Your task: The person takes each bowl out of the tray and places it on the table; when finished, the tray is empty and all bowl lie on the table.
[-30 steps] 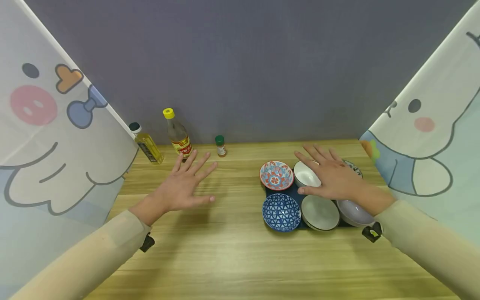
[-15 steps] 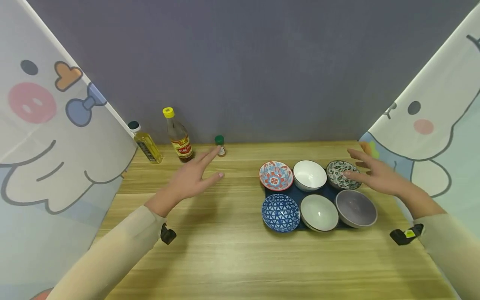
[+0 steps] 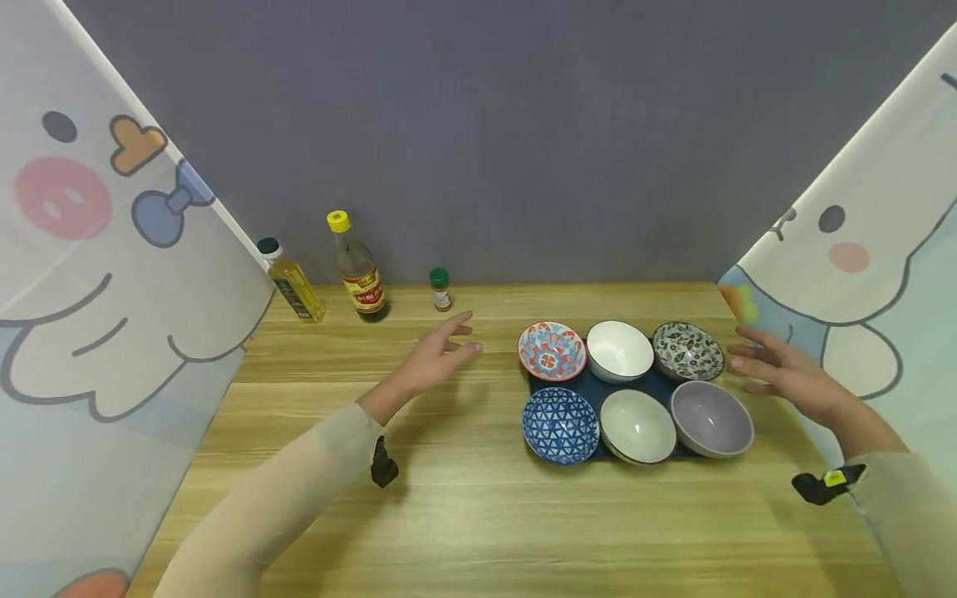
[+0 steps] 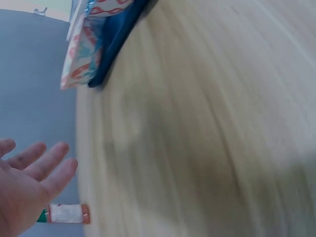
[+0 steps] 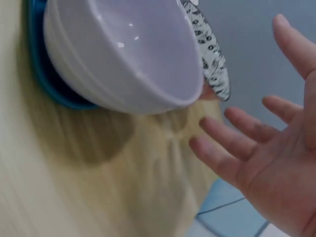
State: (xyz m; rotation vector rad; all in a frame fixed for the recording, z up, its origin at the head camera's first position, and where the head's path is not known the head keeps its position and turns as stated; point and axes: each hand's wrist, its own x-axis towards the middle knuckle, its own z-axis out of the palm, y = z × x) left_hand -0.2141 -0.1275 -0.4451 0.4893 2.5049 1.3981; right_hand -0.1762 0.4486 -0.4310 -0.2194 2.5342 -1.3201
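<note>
Two rows of bowls stand on a dark blue tray [image 3: 591,385] at the right of the table. Nearest my right hand [image 3: 785,374] are the black-and-white patterned bowl [image 3: 688,350] and the lilac bowl [image 3: 712,419]; its fingers are spread and hold nothing. My left hand [image 3: 437,361] hovers over the table, left of the red-and-blue flowered bowl [image 3: 552,350], fingers loosely extended and holding nothing. A blue triangle-patterned bowl [image 3: 561,425], a white bowl [image 3: 619,351] and a pale grey-green bowl [image 3: 638,426] fill the other places. In the right wrist view, the lilac bowl [image 5: 123,54] looms beside my fingers.
Along the back wall stand an oil bottle [image 3: 296,286], a yellow-capped sauce bottle [image 3: 362,278] and a small green-capped spice jar [image 3: 441,292]. Cartoon-printed curtains [image 3: 97,274] hang at both sides. The wooden table [image 3: 478,515] stretches out in front.
My right hand has moved right, off from above the bowls to beside them. My left hand has shifted right, towards the tray, and turned sideways. Bottles and bowls stay where they were.
</note>
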